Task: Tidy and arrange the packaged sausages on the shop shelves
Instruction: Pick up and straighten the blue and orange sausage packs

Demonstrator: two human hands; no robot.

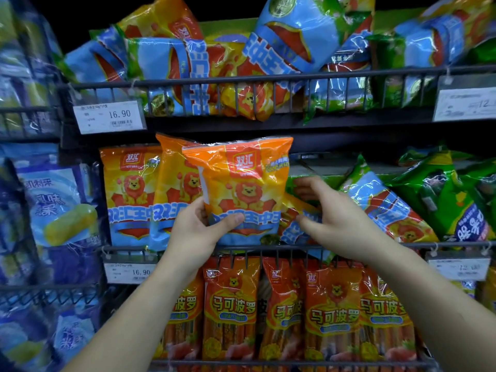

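Observation:
My left hand (200, 228) grips the lower left corner of an orange sausage pack with a lion (241, 183), held upright in front of the middle shelf. Two matching orange packs (128, 194) stand upright to its left. My right hand (332, 218) reaches into the shelf beside the held pack, fingers spread over a tipped orange pack (291, 218) lying behind it. A blue pack (386, 208) leans slanted to the right, next to green packs (440, 200).
The upper shelf rail (241, 79) holds a jumbled heap of blue and orange packs (290, 38). Below the middle rail (268, 248) hang upright red sausage packs (230, 310). Price tags (108, 116) hang on the rails. Blue packs (56, 205) fill the left rack.

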